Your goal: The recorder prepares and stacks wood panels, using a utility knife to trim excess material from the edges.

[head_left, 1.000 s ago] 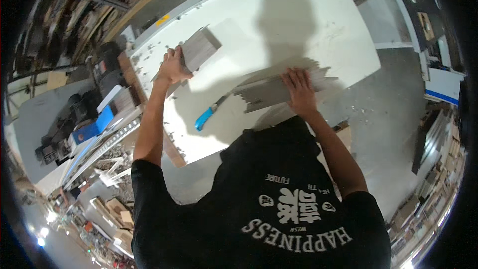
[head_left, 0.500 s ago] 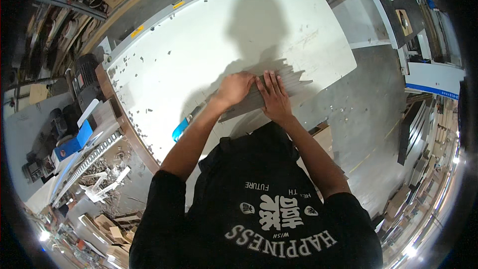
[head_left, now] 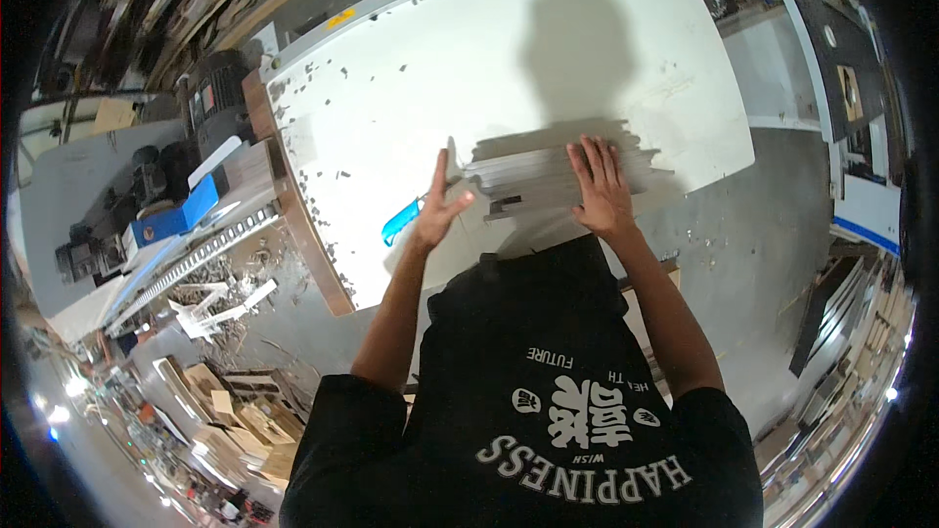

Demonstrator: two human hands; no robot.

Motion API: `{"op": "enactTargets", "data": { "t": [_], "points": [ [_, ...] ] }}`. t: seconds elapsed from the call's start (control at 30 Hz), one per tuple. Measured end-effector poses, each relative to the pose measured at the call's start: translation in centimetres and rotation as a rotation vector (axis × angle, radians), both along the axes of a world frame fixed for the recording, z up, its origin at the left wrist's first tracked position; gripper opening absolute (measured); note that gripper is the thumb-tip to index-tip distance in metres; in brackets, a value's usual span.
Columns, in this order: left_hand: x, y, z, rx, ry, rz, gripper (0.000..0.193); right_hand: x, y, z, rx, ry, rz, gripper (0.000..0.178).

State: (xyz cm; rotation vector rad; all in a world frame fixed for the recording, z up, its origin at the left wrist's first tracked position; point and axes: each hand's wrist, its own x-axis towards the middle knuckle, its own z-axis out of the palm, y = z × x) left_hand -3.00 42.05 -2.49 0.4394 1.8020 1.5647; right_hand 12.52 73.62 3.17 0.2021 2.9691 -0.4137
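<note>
A stack of thin grey strips (head_left: 528, 176), uneven at the ends, lies across the near part of the white tabletop (head_left: 450, 68). On its right portion rests my right hand (head_left: 604, 200), palm down with the fingers stretched out. My left hand (head_left: 437, 215) is off the stack's left end, its thumb and fingers apart and nothing held. Just left of that hand a blue-handled tool (head_left: 399, 223) lies on the tabletop; its far end is partly hidden by the hand, so its kind cannot be made out. A small dark piece (head_left: 506, 203) shows on the strips' near side.
Small dark scraps (head_left: 311, 191) are scattered along the tabletop's left side. A grey metal rail (head_left: 381, 5) with yellow labels borders the far edge, and a brown board (head_left: 308, 235) the left edge. Wood offcuts (head_left: 240, 420) are piled on the floor at lower left.
My left hand has come off the strips and moved left, its fingers opening. My right hand has slid toward the stack's right part. The view has shifted, showing more of the left side.
</note>
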Motion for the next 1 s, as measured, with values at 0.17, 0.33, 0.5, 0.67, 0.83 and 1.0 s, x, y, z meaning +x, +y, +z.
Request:
{"op": "enactTargets", "data": {
  "t": [0.17,0.33,0.5,0.67,0.83,1.0],
  "points": [
    [4.1,4.7,-2.1,0.174,-0.013,0.050,0.110,-0.6,-0.1,0.4,-0.009,0.022,0.034,0.130],
    [3.9,5.7,-2.6,0.279,-0.067,-0.013,0.105,-0.9,-0.6,0.2,0.010,0.004,0.028,0.130],
    [4.0,5.0,-3.8,0.359,-0.037,-0.029,0.102,-1.1,-0.4,-0.1,-0.002,0.028,0.080,0.125],
    [-4.2,-1.5,1.0,0.055,0.294,0.050,0.110,-0.5,0.3,0.1,0.000,0.069,0.053,0.119],
    [-20.2,-18.6,6.3,-1.057,0.956,-0.225,0.147,-0.3,0.9,-0.4,0.069,-0.044,0.084,0.117],
    [-27.3,-29.2,7.1,-1.555,0.806,-0.409,0.157,-0.2,0.8,-0.3,0.046,0.073,0.069,0.119]
  ]
}}
